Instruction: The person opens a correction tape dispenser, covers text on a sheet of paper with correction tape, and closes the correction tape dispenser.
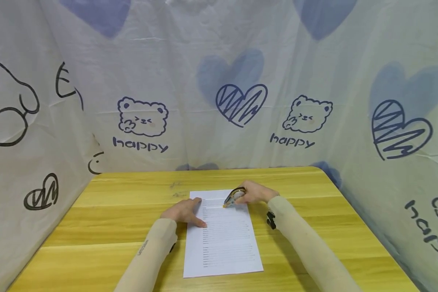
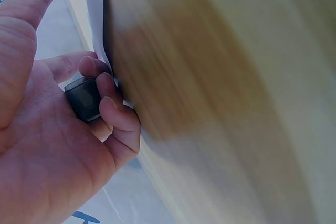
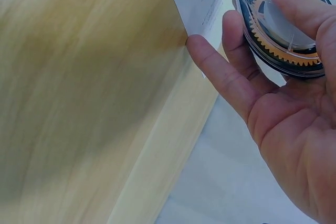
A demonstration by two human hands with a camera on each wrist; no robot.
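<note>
A printed sheet of paper [image 1: 230, 253] lies on the wooden table, covered with rows of small text. My left hand [image 1: 180, 211] rests at the sheet's left edge, thumb and index finger reaching onto it. In the left wrist view, its other fingers curl round a small dark cap-like piece [image 2: 84, 99] against the palm, hidden in the head view. My right hand [image 1: 257, 192] grips a correction tape dispenser [image 1: 235, 196] near the sheet's upper right, its orange tip at the printed lines. Through the dispenser's clear case, an orange gear [image 3: 286, 55] shows in the right wrist view.
The yellow wooden table [image 1: 106, 227] extends on both sides of the sheet. Behind it and along the sides hangs a pale curtain [image 1: 190, 134] printed with hearts and bears. Faint dark marks [image 1: 179, 194] show on the tabletop beyond my left hand.
</note>
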